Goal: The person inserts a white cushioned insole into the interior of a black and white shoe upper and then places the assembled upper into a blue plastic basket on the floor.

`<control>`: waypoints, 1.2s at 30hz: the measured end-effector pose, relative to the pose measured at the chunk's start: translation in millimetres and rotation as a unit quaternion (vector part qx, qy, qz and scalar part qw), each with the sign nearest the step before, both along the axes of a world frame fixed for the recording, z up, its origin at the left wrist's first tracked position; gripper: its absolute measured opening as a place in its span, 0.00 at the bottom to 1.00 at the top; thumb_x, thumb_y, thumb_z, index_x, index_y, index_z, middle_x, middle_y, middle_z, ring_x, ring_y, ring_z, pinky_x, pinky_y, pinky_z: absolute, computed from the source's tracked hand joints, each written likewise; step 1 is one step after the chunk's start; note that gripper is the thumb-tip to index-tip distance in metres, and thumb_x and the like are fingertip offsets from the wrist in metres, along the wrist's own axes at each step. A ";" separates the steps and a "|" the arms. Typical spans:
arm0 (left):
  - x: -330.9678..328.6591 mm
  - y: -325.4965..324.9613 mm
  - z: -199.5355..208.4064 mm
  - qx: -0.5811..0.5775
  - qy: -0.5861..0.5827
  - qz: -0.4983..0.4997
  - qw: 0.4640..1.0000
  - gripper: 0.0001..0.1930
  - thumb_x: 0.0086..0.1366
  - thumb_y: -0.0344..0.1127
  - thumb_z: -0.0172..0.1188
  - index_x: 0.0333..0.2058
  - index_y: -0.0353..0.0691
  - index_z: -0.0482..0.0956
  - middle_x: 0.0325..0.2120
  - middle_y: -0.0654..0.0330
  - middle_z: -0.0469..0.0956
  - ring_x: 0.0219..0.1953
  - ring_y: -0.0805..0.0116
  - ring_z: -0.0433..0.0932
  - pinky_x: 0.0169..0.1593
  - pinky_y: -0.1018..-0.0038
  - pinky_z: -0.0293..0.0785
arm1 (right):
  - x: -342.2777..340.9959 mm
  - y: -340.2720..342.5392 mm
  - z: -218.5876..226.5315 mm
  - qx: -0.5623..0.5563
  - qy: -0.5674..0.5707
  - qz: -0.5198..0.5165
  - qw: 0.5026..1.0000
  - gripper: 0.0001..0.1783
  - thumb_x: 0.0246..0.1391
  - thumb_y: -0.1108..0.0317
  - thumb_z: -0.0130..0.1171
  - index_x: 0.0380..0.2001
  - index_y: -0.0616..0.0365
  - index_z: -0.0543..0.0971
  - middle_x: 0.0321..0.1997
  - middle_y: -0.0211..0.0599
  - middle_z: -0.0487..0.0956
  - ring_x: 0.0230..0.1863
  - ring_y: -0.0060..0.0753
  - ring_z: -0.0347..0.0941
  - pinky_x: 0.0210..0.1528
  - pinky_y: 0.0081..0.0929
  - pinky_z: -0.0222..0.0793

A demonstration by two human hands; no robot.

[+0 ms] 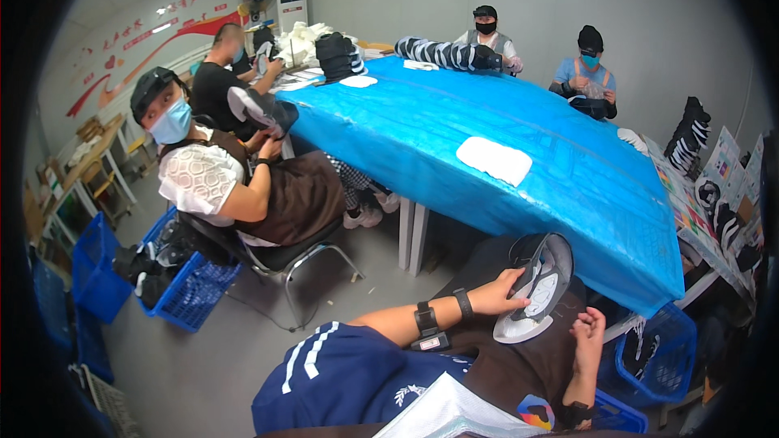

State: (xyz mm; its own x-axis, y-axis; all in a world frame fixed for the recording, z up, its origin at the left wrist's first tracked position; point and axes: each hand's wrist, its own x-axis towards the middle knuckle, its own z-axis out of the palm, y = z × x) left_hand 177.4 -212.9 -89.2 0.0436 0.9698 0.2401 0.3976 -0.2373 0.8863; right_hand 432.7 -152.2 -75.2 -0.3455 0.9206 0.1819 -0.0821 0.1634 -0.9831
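Note:
My left hand (500, 294) grips a dark grey and white shoe upper (557, 266) over my lap, thumb on its near side. The upper stands tilted, its opening showing a pale lining with a white patterned panel. Just right of it, my right hand (589, 336) is raised with its fingers curled in, apart from the upper. Whatever those fingers may pinch is too small to make out. A brown apron (475, 381) covers my lap beneath both hands.
A table under a blue sheet (406, 130) stands ahead, bearing a white pad (493, 160) and stacked black-and-white uppers (446, 53). A seated co-worker (219, 162) is at left; others sit farther off. Blue baskets (195, 284) stand at left, another blue basket (669, 357) at right.

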 end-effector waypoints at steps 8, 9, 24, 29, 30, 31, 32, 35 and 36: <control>-1.9 9.2 -24.3 -0.004 0.028 -0.042 0.999 0.47 0.46 0.36 0.58 0.58 0.28 0.36 0.58 0.38 0.42 0.61 0.56 0.44 0.61 0.73 0.43 | -24.6 -6.5 -50.4 -0.027 -0.133 0.075 0.988 0.39 0.43 0.76 0.56 0.57 0.58 0.49 0.59 0.44 0.55 0.53 0.39 0.60 0.49 0.30 0.64; -3.0 12.5 -29.0 0.012 0.043 -0.035 0.998 0.46 0.47 0.34 0.57 0.58 0.30 0.37 0.58 0.40 0.42 0.62 0.57 0.41 0.62 0.72 0.39 | -28.5 -4.1 -58.6 -0.029 -0.100 0.079 0.991 0.40 0.42 0.77 0.57 0.57 0.59 0.48 0.58 0.43 0.55 0.52 0.39 0.60 0.48 0.29 0.65; -25.7 -0.7 -45.7 -0.077 -0.390 0.016 0.917 0.28 0.45 0.19 0.47 0.49 0.36 0.60 0.42 0.56 0.68 0.43 0.63 0.67 0.47 0.71 0.63 | -51.1 4.1 -59.9 0.081 -0.045 -0.003 0.996 0.26 0.47 0.74 0.50 0.52 0.61 0.61 0.47 0.44 0.70 0.46 0.32 0.68 0.49 0.26 0.63; -33.6 -2.5 -51.3 -0.131 -0.374 0.007 0.918 0.23 0.47 0.21 0.49 0.46 0.36 0.62 0.39 0.57 0.69 0.40 0.64 0.68 0.44 0.71 0.64 | -49.3 1.0 -63.8 0.110 -0.017 -0.028 0.993 0.25 0.47 0.75 0.49 0.52 0.62 0.62 0.47 0.43 0.71 0.45 0.30 0.68 0.48 0.25 0.64; -35.8 -1.4 -52.0 -0.140 -0.370 0.008 0.919 0.22 0.47 0.21 0.49 0.45 0.36 0.63 0.38 0.57 0.69 0.39 0.64 0.68 0.43 0.71 0.64 | -50.1 1.8 -63.5 0.110 -0.013 -0.027 0.994 0.25 0.47 0.75 0.49 0.52 0.62 0.62 0.47 0.43 0.71 0.45 0.30 0.68 0.48 0.25 0.64; -39.7 -1.0 -51.8 -0.146 -0.369 0.011 0.918 0.21 0.47 0.22 0.49 0.44 0.36 0.63 0.38 0.57 0.69 0.38 0.65 0.68 0.42 0.72 0.64 | -50.6 2.9 -63.6 0.078 0.028 -0.015 0.996 0.25 0.48 0.75 0.49 0.53 0.61 0.61 0.49 0.42 0.69 0.45 0.29 0.67 0.48 0.25 0.63; -42.6 -0.9 -52.0 -0.154 -0.365 0.013 0.918 0.20 0.48 0.22 0.50 0.44 0.36 0.64 0.37 0.58 0.69 0.38 0.65 0.68 0.41 0.72 0.65 | -50.6 4.2 -64.2 0.046 0.069 -0.003 0.997 0.26 0.48 0.76 0.49 0.53 0.61 0.60 0.50 0.42 0.68 0.46 0.29 0.66 0.49 0.24 0.62; -57.4 -0.4 -51.5 -0.168 -0.359 0.013 0.918 0.18 0.49 0.23 0.50 0.41 0.35 0.65 0.36 0.58 0.70 0.36 0.66 0.69 0.39 0.72 0.65 | -54.6 11.7 -70.9 -0.026 0.226 0.065 0.972 0.30 0.52 0.71 0.49 0.58 0.59 0.54 0.57 0.40 0.61 0.51 0.27 0.61 0.53 0.24 0.57; -61.7 1.9 -52.3 -0.177 -0.356 0.014 0.918 0.17 0.49 0.24 0.51 0.41 0.35 0.66 0.35 0.59 0.70 0.35 0.66 0.69 0.39 0.72 0.65 | -50.8 13.5 -69.6 -0.083 0.276 0.086 0.954 0.30 0.53 0.68 0.49 0.58 0.58 0.53 0.58 0.39 0.60 0.51 0.27 0.61 0.54 0.25 0.56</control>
State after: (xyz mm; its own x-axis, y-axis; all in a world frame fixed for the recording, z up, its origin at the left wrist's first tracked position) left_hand 115.7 -211.0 -141.6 -0.0277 0.9908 -0.1325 -0.3099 0.1175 0.9435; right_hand 381.9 -138.7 -144.8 -0.3882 0.8908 0.2361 -0.6057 -0.0535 -0.7939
